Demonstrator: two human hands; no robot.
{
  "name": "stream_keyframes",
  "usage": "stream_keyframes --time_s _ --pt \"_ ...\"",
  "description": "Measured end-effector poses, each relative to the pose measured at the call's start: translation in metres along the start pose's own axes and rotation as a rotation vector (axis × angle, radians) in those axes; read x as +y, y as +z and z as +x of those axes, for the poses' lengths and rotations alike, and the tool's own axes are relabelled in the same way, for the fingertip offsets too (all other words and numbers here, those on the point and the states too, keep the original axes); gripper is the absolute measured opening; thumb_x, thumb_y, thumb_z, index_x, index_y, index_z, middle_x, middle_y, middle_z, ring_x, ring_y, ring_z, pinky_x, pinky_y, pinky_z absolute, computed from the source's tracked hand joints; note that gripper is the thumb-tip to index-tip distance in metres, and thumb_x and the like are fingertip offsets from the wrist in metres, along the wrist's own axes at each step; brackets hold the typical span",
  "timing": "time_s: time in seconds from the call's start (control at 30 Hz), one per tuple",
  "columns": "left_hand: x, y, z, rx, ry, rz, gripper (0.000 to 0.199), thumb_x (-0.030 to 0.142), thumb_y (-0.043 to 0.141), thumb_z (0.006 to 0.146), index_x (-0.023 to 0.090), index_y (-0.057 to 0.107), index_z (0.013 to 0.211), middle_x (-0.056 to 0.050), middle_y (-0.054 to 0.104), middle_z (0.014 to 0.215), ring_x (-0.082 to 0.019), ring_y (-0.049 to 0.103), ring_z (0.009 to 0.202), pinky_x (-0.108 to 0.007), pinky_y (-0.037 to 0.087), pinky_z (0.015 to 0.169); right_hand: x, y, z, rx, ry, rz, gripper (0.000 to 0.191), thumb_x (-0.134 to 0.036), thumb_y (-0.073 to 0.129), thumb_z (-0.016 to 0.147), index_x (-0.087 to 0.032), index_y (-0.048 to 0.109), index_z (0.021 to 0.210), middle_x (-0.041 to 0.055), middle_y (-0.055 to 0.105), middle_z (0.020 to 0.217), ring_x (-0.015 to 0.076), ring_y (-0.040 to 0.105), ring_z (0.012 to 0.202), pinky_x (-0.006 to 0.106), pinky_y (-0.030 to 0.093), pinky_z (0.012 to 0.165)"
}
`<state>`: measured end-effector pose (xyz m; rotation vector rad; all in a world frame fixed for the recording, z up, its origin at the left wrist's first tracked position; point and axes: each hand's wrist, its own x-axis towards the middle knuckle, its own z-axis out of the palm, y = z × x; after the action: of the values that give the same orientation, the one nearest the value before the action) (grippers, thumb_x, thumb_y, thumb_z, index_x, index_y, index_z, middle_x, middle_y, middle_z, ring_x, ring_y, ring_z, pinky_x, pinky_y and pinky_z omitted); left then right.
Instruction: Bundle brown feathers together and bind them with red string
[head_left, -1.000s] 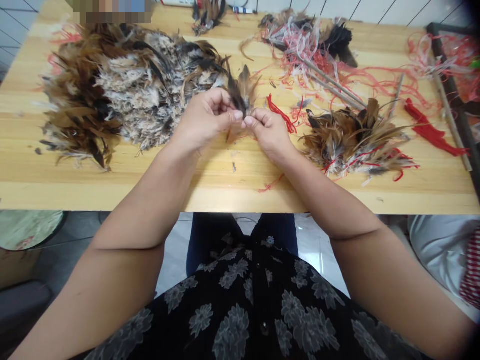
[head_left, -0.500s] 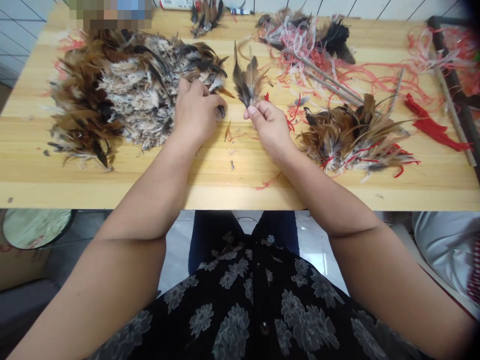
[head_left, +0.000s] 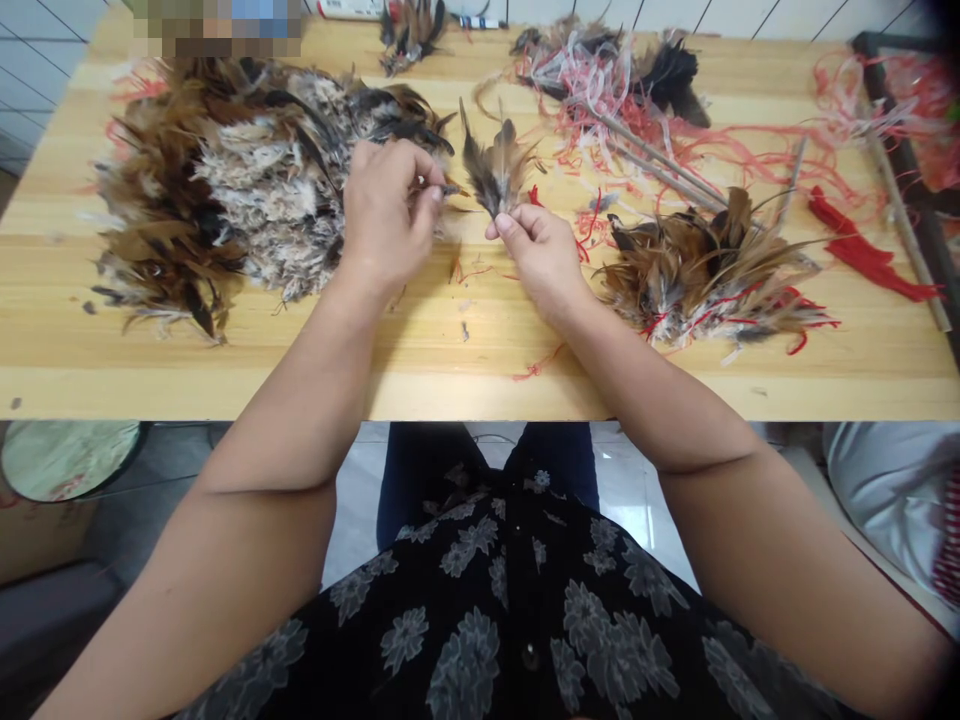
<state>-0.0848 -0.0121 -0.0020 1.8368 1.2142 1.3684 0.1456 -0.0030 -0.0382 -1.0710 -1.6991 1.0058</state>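
Note:
Between the thumb and fingers of my right hand (head_left: pixel 541 250) is the base of a small feather bunch (head_left: pixel 495 170), its dark and brown tips fanned upward. My left hand (head_left: pixel 394 210) pinches a dark feather (head_left: pixel 450 189) that points right, toward the bunch. Under and left of that hand spreads a large pile of brown, black and fluffy grey-white feathers (head_left: pixel 262 190). Right of my right hand lies a second feather pile (head_left: pixel 697 260), with red ties among its pale quill ends.
Tangled pink and white strings (head_left: pixel 592 80) with thin sticks lie at the back right of the wooden table (head_left: pixel 480 390). A red strip (head_left: pixel 862 245) and a dark frame (head_left: pixel 900 150) are at the far right. A small feather clump (head_left: pixel 411 38) and markers sit at the back edge.
My left hand has lifted slightly off the large pile, and its fingers have closed on a dark feather. My right hand still holds the bunch in nearly the same place.

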Motion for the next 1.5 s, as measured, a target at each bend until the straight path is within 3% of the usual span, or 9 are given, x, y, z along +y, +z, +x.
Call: stream_keyframes --time_s 0.27,0.37,0.5,0.67,0.9,1.07,1.27,1.4,1.5 --pt "0.011 0.01 -0.002 -0.017 0.012 -0.024 0.033 0.053 0.1 0.089 0.037 0.071 0.095 -0.009 0.074 0.098 -0.044 0.054 0.146 -0.056 0.047 0.118 0.001 -0.001 -0.001 0.001 0.013 0.033 0.058 -0.071 0.062 0.118 -0.019 0.078 0.097 -0.0002 0.053 0.078 0.0189 0.064 0.09 0.038 0.063 0.099" --pt "0.012 0.009 -0.003 -0.035 0.053 0.024 0.03 0.052 0.099 0.09 0.037 0.074 0.093 -0.008 0.075 0.093 -0.044 0.058 0.135 -0.057 0.047 0.121 0.004 -0.002 0.001 0.003 0.004 0.02 0.062 -0.075 0.061 0.117 -0.019 0.08 0.099 -0.0001 0.054 0.078 0.0182 0.064 0.089 0.037 0.063 0.096" --pt "0.021 0.007 -0.005 -0.08 0.144 0.157 0.028 0.057 0.086 0.101 0.034 0.073 0.093 -0.01 0.074 0.094 -0.042 0.065 0.118 -0.059 0.049 0.12 0.004 -0.004 0.003 0.017 -0.015 -0.033 0.064 -0.073 0.058 0.119 -0.017 0.082 0.101 0.0001 0.06 0.081 0.0171 0.065 0.089 0.036 0.062 0.096" --pt "0.037 0.004 -0.008 -0.089 0.168 0.335 0.031 0.061 0.074 0.11 0.033 0.071 0.098 -0.008 0.075 0.1 -0.038 0.071 0.119 -0.056 0.051 0.125 -0.002 -0.007 0.003 0.044 0.027 -0.103 0.062 -0.069 0.06 0.12 -0.014 0.086 0.107 -0.001 0.062 0.081 0.0152 0.067 0.087 0.034 0.063 0.097" --pt "0.035 0.007 -0.004 -0.086 0.167 0.342 0.041 0.069 0.071 0.107 0.032 0.067 0.093 -0.01 0.072 0.097 -0.039 0.072 0.116 -0.059 0.051 0.121 -0.004 -0.001 0.0 -0.096 0.03 0.052 0.075 -0.078 0.051 0.119 -0.012 0.083 0.104 -0.0005 0.064 0.082 0.0145 0.071 0.09 0.034 0.065 0.094" --pt "0.037 0.007 -0.005 -0.085 0.158 0.349 0.023 0.054 0.078 0.102 0.035 0.071 0.09 -0.009 0.079 0.101 -0.04 0.073 0.117 -0.062 0.05 0.127 -0.008 -0.002 -0.002 -0.169 0.075 0.115 0.063 -0.075 0.066 0.115 -0.015 0.082 0.103 -0.005 0.049 0.071 0.0103 0.058 0.073 0.028 0.063 0.082" --pt "0.059 0.008 -0.011 -0.112 0.077 0.378 0.013 0.039 0.076 0.105 0.034 0.075 0.093 -0.007 0.083 0.11 -0.038 0.074 0.131 -0.059 0.051 0.132 -0.015 -0.003 -0.004 -0.205 0.047 0.169 0.055 -0.07 0.078 0.11 -0.018 0.075 0.094 -0.0035 0.055 0.075 0.0121 0.057 0.078 0.028 0.06 0.083" --pt "0.067 0.007 -0.013 -0.096 0.021 0.396 0.002 0.033 0.075 0.105 0.033 0.076 0.106 -0.006 0.083 0.117 -0.037 0.073 0.133 -0.055 0.052 0.13 -0.018 -0.002 -0.005 -0.162 0.05 0.16 0.051 -0.061 0.074 0.115 -0.019 0.065 0.088 -0.0034 0.053 0.077 0.0117 0.055 0.078 0.027 0.059 0.083" --pt "0.057 0.003 -0.012 -0.03 -0.005 0.442 0.018 0.024 0.072 0.1 0.03 0.077 0.116 -0.005 0.083 0.124 -0.034 0.073 0.127 -0.055 0.052 0.127 -0.018 -0.003 -0.003 -0.113 0.078 0.151 0.049 -0.055 0.067 0.12 -0.021 0.06 0.087 -0.0036 0.049 0.079 0.0106 0.052 0.078 0.024 0.057 0.081"
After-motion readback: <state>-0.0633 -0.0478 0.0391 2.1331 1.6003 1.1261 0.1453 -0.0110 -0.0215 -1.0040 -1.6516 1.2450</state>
